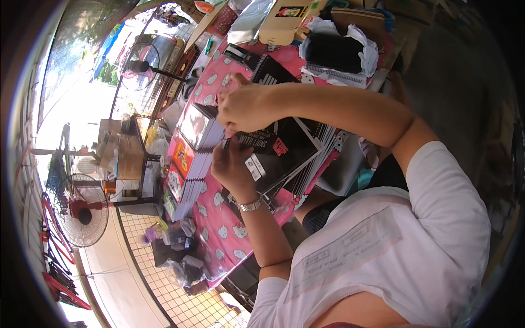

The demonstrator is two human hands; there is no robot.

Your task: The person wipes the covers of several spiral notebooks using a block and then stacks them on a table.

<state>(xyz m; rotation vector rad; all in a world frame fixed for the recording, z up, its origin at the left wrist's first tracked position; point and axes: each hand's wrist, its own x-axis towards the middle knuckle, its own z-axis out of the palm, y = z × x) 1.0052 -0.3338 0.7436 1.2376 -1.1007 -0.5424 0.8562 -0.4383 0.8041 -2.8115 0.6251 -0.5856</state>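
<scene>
Left hand (232, 167) and right hand (246, 105), fingers curled, sit close at a black notebook (287, 157); cannot tell whether either grips.

White T-shirt (437, 235), dark shorts (320, 217), silver-coloured wristband (250, 205).
The T-shirt has short, loose sleeves (451, 188) and a scooped neckline (358, 290), with a grey rectangular panel (345, 246) of darker print across its front. Just beyond the T-shirt's lower edge, the shorts show fine pale stripes. Well out from the T-shirt's left sleeve, the shiny linked wristband circles the wrist of the left hand (231, 168); the right hand (244, 106) is bare.
</scene>
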